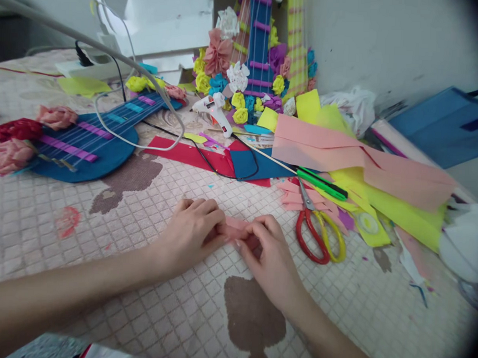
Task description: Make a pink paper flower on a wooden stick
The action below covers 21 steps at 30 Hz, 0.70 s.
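Left hand (196, 229) and right hand (270, 259), fingertips pinched closed, held a pink strip (235, 229); scissors (309, 204) lay right.

We see a pale grey wall (392, 54) at the far right and a white, flat-fronted piece of furniture (174, 20) at the far left. Before us spreads a table (171, 315) covered in pale, grid-patterned cloth with brown patches (253, 315), under soft light.
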Each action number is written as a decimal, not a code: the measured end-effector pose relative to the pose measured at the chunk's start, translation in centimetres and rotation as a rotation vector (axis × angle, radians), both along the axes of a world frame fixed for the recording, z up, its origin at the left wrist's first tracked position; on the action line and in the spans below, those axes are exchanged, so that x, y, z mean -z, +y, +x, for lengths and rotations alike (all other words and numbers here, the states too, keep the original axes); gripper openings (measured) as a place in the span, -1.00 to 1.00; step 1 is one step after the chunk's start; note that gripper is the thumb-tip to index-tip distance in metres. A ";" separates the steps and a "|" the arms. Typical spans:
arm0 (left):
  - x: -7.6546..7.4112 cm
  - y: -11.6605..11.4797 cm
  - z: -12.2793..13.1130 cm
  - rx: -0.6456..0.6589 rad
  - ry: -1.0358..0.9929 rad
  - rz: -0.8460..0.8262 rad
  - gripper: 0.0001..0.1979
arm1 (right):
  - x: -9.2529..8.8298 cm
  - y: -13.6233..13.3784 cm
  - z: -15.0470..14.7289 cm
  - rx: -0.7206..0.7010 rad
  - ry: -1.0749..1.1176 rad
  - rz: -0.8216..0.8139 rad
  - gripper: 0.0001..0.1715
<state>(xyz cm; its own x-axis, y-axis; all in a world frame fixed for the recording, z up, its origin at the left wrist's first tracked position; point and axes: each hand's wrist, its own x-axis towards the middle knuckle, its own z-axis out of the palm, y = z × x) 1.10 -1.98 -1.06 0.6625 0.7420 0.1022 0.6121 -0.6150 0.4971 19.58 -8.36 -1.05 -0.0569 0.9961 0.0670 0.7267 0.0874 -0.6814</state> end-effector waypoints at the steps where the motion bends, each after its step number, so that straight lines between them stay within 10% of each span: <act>1: 0.1 -0.1 0.0 -0.009 -0.001 0.005 -0.86 | 0.0 0.0 0.0 0.001 -0.004 -0.007 -0.96; 21: 0.3 -0.1 -0.7 -0.021 -0.165 -0.072 -0.69 | -0.3 0.2 1.1 -0.127 0.023 0.161 -0.74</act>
